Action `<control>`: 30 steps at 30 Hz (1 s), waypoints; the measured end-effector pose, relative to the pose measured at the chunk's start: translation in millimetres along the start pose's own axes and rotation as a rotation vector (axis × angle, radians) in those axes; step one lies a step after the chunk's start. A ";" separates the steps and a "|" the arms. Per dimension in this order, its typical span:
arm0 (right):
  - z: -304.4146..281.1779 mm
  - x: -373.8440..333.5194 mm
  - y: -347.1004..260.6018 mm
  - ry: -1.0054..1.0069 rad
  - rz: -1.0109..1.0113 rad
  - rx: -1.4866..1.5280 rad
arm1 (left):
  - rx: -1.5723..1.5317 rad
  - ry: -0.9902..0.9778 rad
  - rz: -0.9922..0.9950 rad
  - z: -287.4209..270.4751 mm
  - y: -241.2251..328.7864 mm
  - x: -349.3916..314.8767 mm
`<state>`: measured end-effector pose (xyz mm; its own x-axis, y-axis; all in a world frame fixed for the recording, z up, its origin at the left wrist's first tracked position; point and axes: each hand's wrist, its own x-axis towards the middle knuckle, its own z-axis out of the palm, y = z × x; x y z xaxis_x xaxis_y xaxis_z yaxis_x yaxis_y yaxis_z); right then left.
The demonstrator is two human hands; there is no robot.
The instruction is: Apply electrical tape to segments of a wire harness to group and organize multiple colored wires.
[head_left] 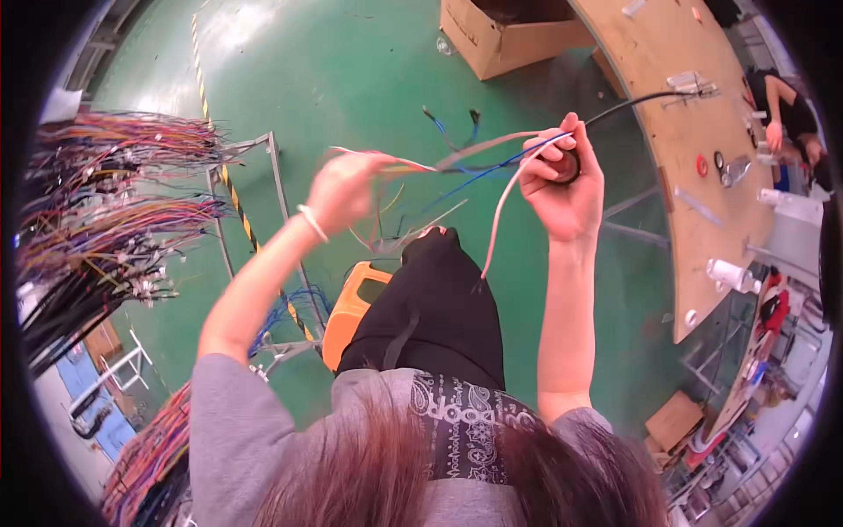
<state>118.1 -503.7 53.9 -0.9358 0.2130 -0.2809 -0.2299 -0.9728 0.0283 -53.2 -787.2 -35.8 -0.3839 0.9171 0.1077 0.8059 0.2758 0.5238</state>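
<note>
My right hand (pixel 564 202) is closed round a bundle of wires, with a dark round thing, perhaps a tape roll (pixel 569 167), against its palm. Blue wire (pixel 479 177) and pink-white wire (pixel 499 224) come out of that grip; the pink-white one hangs down over my leg. On the other side a black cable (pixel 628 105) runs from this hand to the wooden board. Blurred by motion, my left hand (pixel 344 189) pinches a thin red-and-white wire (pixel 404 162) of the same bundle. More loose wire ends dangle between the two hands.
Thick bundles of coloured wires (pixel 123 206) hang on a metal rack (pixel 279 176) at the left. An orange stool (pixel 351 307) stands beside my leg. The curved wooden board (pixel 702 237) carries tape rolls and clips. A cardboard box (pixel 509 44) sits beyond; another person (pixel 786 105) is at far right.
</note>
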 end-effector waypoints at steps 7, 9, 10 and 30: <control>41.6 10.5 -6.6 0.265 0.102 -0.050 | -1.104 0.461 -0.095 13.8 155.9 91.7; 44.1 25.9 -19.3 0.226 0.180 -0.138 | -1.107 0.458 -0.138 6.1 153.0 118.3; 43.5 36.3 -28.0 0.234 0.187 -0.178 | -0.987 0.225 -0.209 1.8 143.6 128.9; 50.3 236.1 -257.3 0.244 -0.154 0.376 | -1.047 -0.421 -0.195 -25.9 55.1 526.5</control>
<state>-57.2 -198.5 28.5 -0.8034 0.2814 -0.5247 -0.4843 -0.8215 0.3010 -222.5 -296.7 71.6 -0.1207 0.9630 -0.2411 -0.0978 0.2302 0.9682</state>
